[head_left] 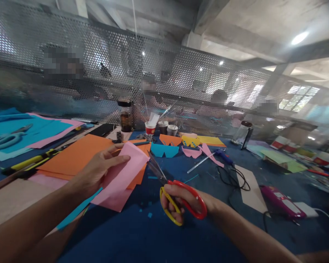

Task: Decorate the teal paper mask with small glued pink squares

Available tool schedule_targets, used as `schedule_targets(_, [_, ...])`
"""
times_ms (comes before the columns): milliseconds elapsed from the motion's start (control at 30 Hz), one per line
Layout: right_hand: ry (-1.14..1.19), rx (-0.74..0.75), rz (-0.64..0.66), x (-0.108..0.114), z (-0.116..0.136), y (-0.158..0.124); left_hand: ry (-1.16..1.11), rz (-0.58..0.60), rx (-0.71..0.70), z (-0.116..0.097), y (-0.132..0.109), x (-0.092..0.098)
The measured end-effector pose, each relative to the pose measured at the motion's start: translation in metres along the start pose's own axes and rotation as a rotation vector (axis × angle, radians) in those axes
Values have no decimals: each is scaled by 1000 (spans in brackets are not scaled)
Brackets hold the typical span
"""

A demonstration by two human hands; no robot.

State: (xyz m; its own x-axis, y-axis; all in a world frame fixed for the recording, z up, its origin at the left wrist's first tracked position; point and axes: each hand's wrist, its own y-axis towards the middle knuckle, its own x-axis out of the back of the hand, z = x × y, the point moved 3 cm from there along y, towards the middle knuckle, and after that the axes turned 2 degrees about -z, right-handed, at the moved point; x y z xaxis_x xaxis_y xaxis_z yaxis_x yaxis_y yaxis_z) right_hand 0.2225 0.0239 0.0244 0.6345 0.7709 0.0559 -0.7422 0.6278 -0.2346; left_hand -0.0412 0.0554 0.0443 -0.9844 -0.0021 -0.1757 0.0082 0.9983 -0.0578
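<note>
- Fingers of the left hand (94, 170) are pinching a long pink paper sheet (123, 173), thumb laid across its front up near the top edge. Using that sheet as the landmark for everything else.
- Right hand (190, 195) has its fingers wrapped through the loops of metal scissors with red and yellow handles (177, 183), just right of the pink sheet. Blades are parted, tips right by the sheet's edge (can't tell if they're actually touching).
- Left of the sheet and partly behind it: flat rectangular orange paper (79, 155).
- Beyond the sheet, a bit right: a bright blue notched paper cut-out (164, 150), then a yellow paper cut-out with blue dots (190, 141) further right.
- Well right of the sheet: a blue plastic glue gun (224, 156) on a black cord.
- Behind the sheet, further back: a clear glass jar with a dark lid (126, 120).
- Right of the sheet's lower end: tiny blue paper scraps (150, 215) on the dark blue tabletop (153, 241).
</note>
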Motion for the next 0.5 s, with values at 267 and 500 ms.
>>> schedule_targets(267, [-117, -10, -7, -3, 7, -6, 106, 41, 7, -7, -8, -12])
schedule_targets(500, [-172, -49, -83, -7, 12, -7, 214, 3, -18, -3, -5, -8])
